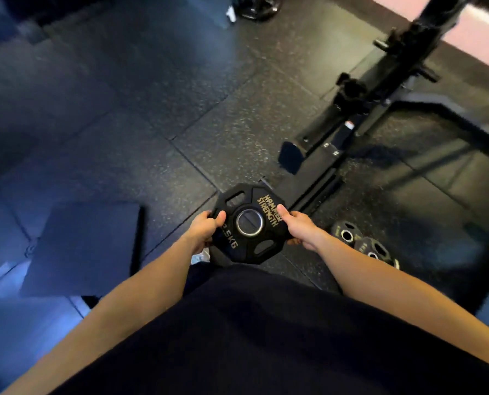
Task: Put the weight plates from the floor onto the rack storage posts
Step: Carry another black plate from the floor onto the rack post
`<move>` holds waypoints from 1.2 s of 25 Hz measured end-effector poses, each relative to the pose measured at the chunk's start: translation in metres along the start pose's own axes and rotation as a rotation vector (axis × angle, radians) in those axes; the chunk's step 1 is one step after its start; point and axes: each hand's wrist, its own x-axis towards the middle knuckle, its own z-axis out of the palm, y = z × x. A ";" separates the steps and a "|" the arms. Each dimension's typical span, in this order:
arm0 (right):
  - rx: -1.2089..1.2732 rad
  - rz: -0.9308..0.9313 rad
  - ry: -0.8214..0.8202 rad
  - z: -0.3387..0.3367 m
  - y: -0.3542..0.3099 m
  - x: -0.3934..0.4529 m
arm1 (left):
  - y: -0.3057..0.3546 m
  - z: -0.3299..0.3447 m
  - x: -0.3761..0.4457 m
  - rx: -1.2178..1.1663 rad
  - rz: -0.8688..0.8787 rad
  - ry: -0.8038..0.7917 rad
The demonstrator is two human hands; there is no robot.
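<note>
From the head camera, looking down over a dark shirt [266, 337], both bare forearms reach forward and meet at one black plate [247, 223]. The plate is held flat, face up, above the floor [152, 109], in front of the person's body. Its face carries gold lettering, "HAMMER STRENGTH" along the right side and a weight mark ending in "5KG" along the lower left; the first digit is covered. A metal ring lines the centre hole, and grip slots are cut through near the rim.

The left hand [203, 228] grips the plate's left edge, thumb lying on the top face and the fingers curled under the rim. The right hand [297, 228] grips the right edge the same way, thumb on the lettering, fingers wrapped below and out of sight.

Two more plates lie flat on the floor to the right of the held one, just past the right wrist: plate two [347, 232] and plate three [375, 250], with plate three overlapping plate two's edge. Each has a metal-lined hole.

The rack [380, 89] stands at upper right, a black steel frame with a base foot reaching toward the held plate. Short posts [383, 44] stick out from its upright; they look bare, though blur makes this hard to judge.

A dark flat pad [89, 246] lies on the floor at left. Far off at top centre lies another dark plate [257, 7], blurred.
</note>
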 end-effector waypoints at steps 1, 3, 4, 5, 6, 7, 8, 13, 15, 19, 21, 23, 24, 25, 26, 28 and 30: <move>-0.024 0.002 -0.019 0.015 -0.013 0.006 | 0.001 -0.017 0.004 -0.009 -0.007 0.017; -0.054 0.004 -0.059 0.055 -0.044 0.022 | 0.008 -0.063 0.020 -0.022 -0.019 0.045; -0.058 0.006 -0.076 0.075 -0.061 0.029 | 0.013 -0.088 0.030 -0.008 -0.018 0.055; -0.067 0.006 -0.094 0.098 -0.079 0.036 | 0.019 -0.116 0.042 0.014 -0.014 0.066; -0.080 0.000 -0.107 0.118 -0.097 0.043 | 0.028 -0.142 0.053 0.031 -0.005 0.076; -0.090 -0.009 -0.115 0.136 -0.118 0.049 | 0.040 -0.166 0.065 0.037 0.010 0.081; -0.097 -0.015 -0.117 0.149 -0.136 0.056 | 0.053 -0.185 0.076 0.032 0.022 0.086; -0.102 -0.011 -0.093 0.185 -0.217 0.089 | 0.119 -0.243 0.121 0.026 0.020 0.053; -0.093 0.006 -0.065 0.186 -0.244 0.111 | 0.150 -0.253 0.145 0.045 0.024 0.022; -0.066 0.034 -0.040 0.184 -0.297 0.170 | 0.214 -0.261 0.202 0.083 0.036 -0.011; -0.057 0.041 -0.045 0.179 -0.334 0.210 | 0.256 -0.266 0.240 0.108 0.056 -0.003; -0.053 0.047 -0.041 0.168 -0.379 0.245 | 0.305 -0.269 0.274 0.135 0.060 0.005; -0.062 0.048 -0.042 0.160 -0.406 0.263 | 0.334 -0.268 0.291 0.136 0.065 0.009; -0.073 0.045 -0.045 0.152 -0.430 0.276 | 0.360 -0.266 0.304 0.129 0.069 0.007; -0.079 0.034 -0.042 0.146 -0.446 0.284 | 0.377 -0.265 0.309 0.108 0.078 0.006; -0.072 0.033 -0.023 0.125 -0.496 0.315 | 0.432 -0.261 0.337 0.078 0.091 0.000; -0.093 0.036 -0.011 0.106 -0.537 0.340 | 0.479 -0.253 0.361 0.089 0.094 -0.019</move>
